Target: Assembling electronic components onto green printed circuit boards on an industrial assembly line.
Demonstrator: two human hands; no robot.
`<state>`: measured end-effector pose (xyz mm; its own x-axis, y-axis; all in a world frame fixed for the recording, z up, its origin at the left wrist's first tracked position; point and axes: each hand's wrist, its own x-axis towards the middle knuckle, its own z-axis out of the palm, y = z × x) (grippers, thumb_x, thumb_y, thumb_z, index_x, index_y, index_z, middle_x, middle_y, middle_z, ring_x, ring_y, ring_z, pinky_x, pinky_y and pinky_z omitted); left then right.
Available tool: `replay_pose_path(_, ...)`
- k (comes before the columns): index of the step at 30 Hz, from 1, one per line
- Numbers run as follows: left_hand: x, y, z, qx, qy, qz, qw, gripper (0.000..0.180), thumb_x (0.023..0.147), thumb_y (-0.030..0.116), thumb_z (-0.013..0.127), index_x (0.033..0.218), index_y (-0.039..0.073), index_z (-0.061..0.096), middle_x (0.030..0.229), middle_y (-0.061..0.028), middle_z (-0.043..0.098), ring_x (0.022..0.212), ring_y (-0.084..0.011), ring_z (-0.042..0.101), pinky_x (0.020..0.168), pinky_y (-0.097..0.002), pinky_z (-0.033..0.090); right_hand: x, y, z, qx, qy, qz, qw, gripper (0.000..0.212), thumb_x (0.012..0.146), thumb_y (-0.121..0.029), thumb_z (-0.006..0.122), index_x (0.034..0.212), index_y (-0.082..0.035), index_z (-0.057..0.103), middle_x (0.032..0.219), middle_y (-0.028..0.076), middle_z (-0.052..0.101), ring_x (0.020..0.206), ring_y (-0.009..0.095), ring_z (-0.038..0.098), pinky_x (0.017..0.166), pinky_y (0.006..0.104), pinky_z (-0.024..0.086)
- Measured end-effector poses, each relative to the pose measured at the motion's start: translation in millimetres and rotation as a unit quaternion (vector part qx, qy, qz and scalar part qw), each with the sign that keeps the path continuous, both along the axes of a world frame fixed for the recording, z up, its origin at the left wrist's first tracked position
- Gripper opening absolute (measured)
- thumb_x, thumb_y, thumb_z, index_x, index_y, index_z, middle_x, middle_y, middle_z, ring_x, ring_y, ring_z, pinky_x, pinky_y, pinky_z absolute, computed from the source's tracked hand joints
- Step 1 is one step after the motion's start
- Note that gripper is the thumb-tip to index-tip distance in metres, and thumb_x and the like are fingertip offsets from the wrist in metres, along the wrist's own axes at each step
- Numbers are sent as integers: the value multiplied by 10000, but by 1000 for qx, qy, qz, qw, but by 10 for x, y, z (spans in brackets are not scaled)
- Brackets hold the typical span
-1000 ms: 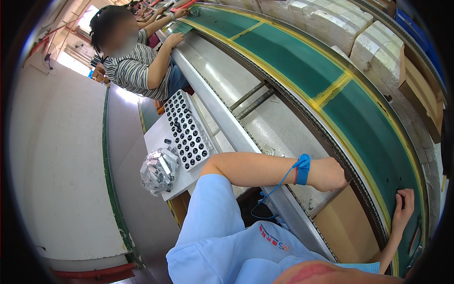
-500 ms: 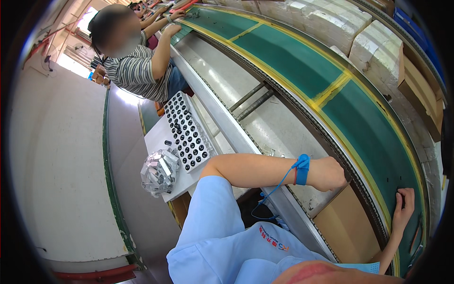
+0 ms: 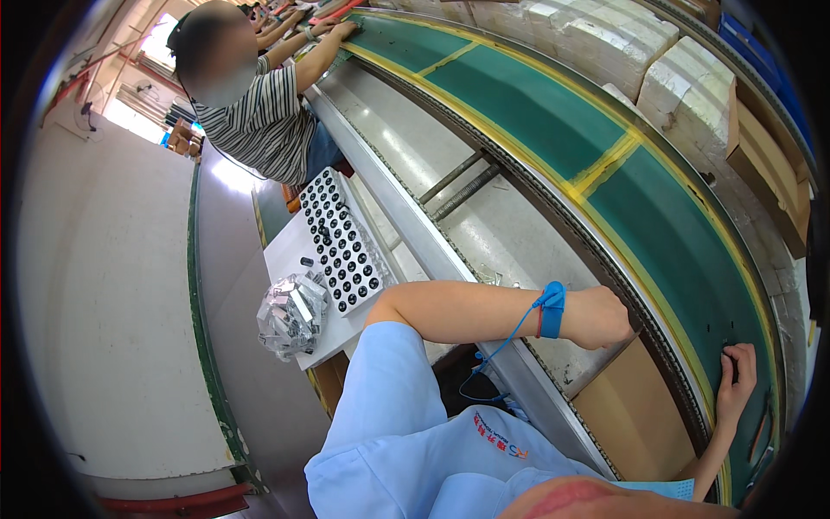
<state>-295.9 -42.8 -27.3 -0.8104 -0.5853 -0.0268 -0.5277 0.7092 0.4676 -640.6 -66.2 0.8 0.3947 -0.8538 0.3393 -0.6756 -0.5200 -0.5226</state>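
Green belt (image 3: pixel 674 221), smooth, yellow-taped along both edges; left hand (image 3: pixel 598 318) fisted; right hand (image 3: pixel 737 379) curled on it, grip unclear

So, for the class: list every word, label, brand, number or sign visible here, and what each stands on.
Light-blue shirt: a small coloured chest print; I won't copy its wording.
Clear bag: no text readable.
White tray of round black parts: too small to tell.
Small black pieces on the green belt: too small to tell.
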Motion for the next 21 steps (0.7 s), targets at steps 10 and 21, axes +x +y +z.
replay_pose_path(10, -3, -1, -17, 1, -4, 1, 1000, 103, 721, 96, 656, 745, 0, 629, 703, -168, 650, 712, -343, 657, 598, -429, 505, -21, -19, -42, -12, 13, -7, 1000, 78, 814, 31, 571, 855, 5, 511, 846, 110, 472, 773, 241, 481, 709, 282, 399)
replay_pose_path(21, 1, 4, -44, 1, -6, 1, 1000, 79, 694, 69, 635, 748, 11, 629, 707, -166, 652, 708, -337, 656, 602, -424, 506, -1, -17, -25, -8, 10, -23, 1000, 62, 840, 19, 556, 851, 10, 496, 831, 114, 459, 771, 246, 476, 725, 282, 394)
